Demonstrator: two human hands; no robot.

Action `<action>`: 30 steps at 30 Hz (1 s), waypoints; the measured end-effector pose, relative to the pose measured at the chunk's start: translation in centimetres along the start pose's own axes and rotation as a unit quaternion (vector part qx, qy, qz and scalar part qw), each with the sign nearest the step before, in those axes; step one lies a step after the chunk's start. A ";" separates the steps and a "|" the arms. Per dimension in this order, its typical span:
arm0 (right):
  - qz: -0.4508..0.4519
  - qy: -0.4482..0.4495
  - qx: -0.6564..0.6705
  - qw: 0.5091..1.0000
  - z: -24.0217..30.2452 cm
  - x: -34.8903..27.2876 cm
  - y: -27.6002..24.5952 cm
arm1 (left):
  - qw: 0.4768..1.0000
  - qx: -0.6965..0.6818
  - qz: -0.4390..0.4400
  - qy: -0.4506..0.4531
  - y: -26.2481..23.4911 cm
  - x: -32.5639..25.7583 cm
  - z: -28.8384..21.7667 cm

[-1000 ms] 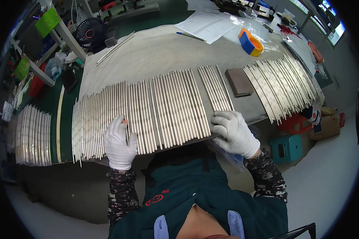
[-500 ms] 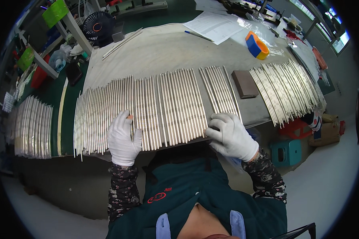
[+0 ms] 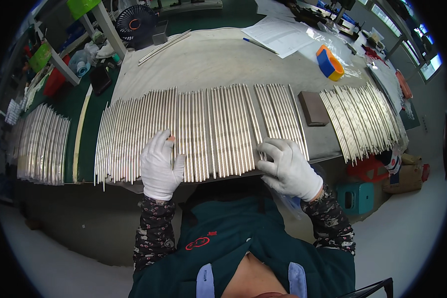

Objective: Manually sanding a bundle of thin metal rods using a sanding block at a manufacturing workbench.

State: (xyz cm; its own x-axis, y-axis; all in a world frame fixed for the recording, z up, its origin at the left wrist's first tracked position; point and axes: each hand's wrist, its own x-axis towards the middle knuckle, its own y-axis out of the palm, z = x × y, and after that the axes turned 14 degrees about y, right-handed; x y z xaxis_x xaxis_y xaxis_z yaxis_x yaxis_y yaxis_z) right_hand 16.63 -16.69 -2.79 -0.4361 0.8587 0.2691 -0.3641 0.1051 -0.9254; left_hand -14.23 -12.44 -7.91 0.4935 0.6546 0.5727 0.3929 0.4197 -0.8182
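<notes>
Now the left hand (image 3: pixel 159 166) lies flat and open on the near ends of the metal rods (image 3: pixel 193 131), a wide row across the grey table (image 3: pixel 208 59), while the right hand (image 3: pixel 289 169) pinches a few rod ends at the front edge. They look thin, stiff, smooth and prone to rolling; near ends seem the best hold.

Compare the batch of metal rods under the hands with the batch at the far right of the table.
The rods under the hands form a wide row in tight, nearly parallel groups; the right batch is narrower and fans out. The left hand and right hand, both gloved, rest on the near row; nothing touches the right batch, whose ends overhang the table edge. Both are thin, silvery rods lying flat.
</notes>
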 end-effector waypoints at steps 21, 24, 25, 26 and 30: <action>0.026 -0.021 -0.003 0.999 1.3 1.3 1.1 | 1.000 -0.017 -0.007 -0.013 -0.2 0.2 -0.3; 0.017 -0.055 0.000 0.998 0.7 1.6 1.0 | 1.000 -0.011 0.004 -0.018 -0.1 0.2 -0.4; 0.017 -0.057 0.001 0.998 0.9 1.7 1.1 | 1.000 -0.009 0.004 -0.020 -0.1 0.2 -0.3; 0.006 -0.038 0.012 0.999 1.1 1.6 1.2 | 1.000 -0.007 0.010 -0.019 -0.1 0.2 -0.2; 0.047 -0.039 0.004 0.998 1.9 2.1 1.2 | 1.000 -0.004 0.010 -0.017 0.0 0.1 -0.2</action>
State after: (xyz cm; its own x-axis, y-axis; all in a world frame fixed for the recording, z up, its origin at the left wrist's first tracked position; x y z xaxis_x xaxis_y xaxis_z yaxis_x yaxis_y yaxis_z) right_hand 13.72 -15.71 -2.87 -0.5313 0.8227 0.2022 -0.3256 0.0220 -0.9453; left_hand -13.98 -12.49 -7.84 0.4751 0.6837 0.5539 0.3889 0.4015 -0.8292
